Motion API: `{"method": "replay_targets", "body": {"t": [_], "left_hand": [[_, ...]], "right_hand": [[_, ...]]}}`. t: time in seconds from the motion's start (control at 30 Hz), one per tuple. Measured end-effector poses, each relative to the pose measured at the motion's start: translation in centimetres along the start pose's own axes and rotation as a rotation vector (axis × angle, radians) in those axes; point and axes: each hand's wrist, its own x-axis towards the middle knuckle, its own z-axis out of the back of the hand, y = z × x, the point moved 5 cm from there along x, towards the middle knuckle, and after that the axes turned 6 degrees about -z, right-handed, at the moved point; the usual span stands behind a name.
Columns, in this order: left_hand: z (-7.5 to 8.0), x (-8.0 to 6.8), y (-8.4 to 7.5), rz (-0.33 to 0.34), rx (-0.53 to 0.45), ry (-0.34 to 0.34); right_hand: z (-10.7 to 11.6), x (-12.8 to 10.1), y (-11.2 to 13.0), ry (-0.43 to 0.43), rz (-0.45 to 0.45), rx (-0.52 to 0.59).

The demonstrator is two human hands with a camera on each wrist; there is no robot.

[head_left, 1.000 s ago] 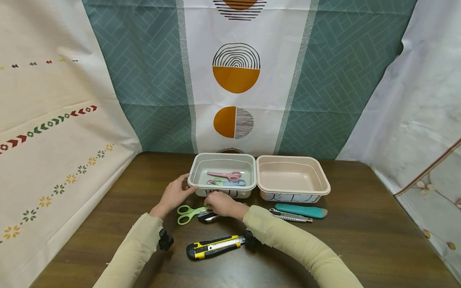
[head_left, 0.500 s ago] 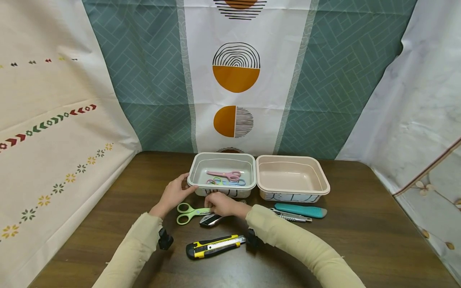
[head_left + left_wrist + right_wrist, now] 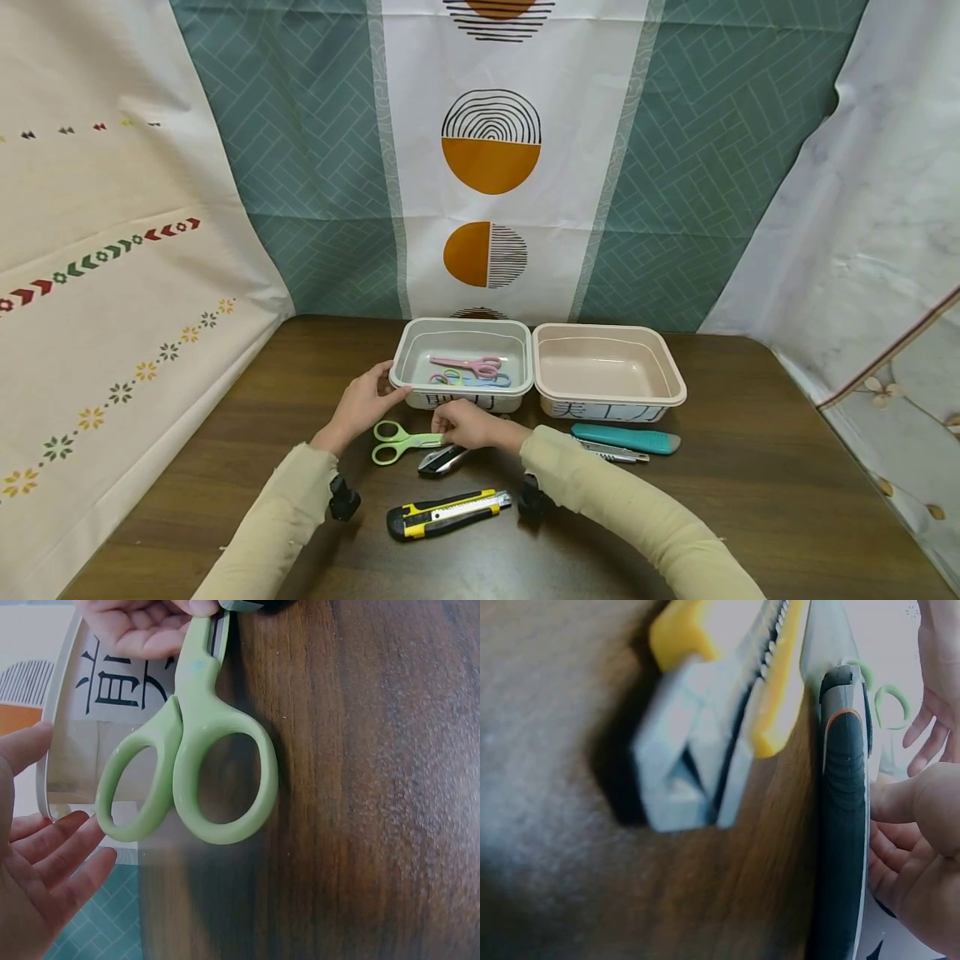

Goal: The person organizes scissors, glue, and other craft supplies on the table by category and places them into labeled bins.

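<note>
In the head view my right hand (image 3: 468, 423) pinches green-handled scissors (image 3: 397, 442) by the blades, at the front of the grey box (image 3: 461, 327). The left wrist view shows the fingers of that hand at the blades, both green finger loops (image 3: 225, 832) pointing away from them. My left hand (image 3: 363, 407) holds the grey box's front left corner, thumb at the rim and fingers along the side. Pink scissors (image 3: 472, 364) and other small scissors lie inside this box. Below my right hand lies a black and silver utility knife (image 3: 442, 461), partly covered by it.
A yellow and black snap-off cutter (image 3: 450, 515) lies nearest me on the wooden table (image 3: 720, 517). To the right of the grey box stands a beige box (image 3: 611, 367) with a bare bottom. A teal cutter (image 3: 626, 438) and a silver cutter (image 3: 618, 454) lie before it.
My right hand has shifted slightly right, and the green scissors have moved a little right and away from me. More of the black and silver knife shows. My left hand stays put.
</note>
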Motion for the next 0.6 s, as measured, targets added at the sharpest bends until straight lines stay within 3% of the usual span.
{"method": "replay_targets", "body": {"t": [0.3,0.6], "left_hand": [[0.0,-0.1,0.1,-0.001,0.006,0.002],[0.0,-0.2,0.4,-0.015,0.004,-0.003]], "right_hand": [[0.0,-0.6,-0.1,-0.053,0.032,0.051],[0.5,-1.2,0.2,-0.081,0.004,0.005]]}}
